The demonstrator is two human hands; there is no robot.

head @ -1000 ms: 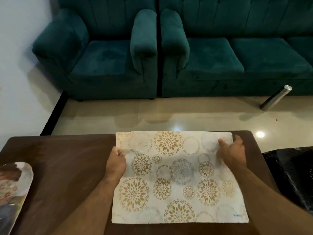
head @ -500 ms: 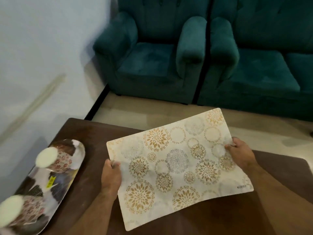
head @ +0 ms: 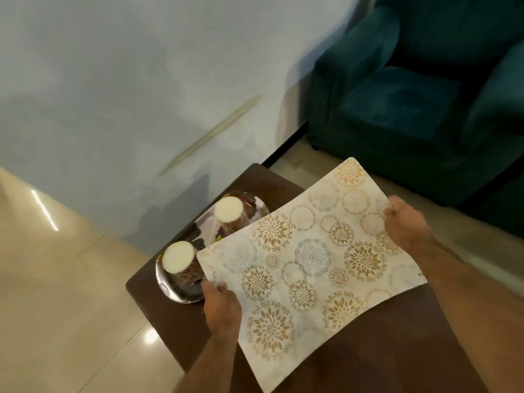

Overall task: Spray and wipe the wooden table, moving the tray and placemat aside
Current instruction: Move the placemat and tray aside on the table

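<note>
A white placemat with gold and grey floral circles is held above the dark wooden table. My left hand grips its left edge and my right hand grips its right edge. The mat's left part overhangs a shiny oval tray at the table's left end. Two upturned patterned cups, one at the far end and one at the near end, stand on the tray with their white bases up. No spray bottle or cloth is in view.
A teal sofa stands beyond the table at the upper right. A pale wall runs along the left, with glossy beige floor tiles below it and left of the table.
The placemat has been lifted off the table and carried left until it overlaps the tray. The view has swung left toward the wall and the table's left end.
</note>
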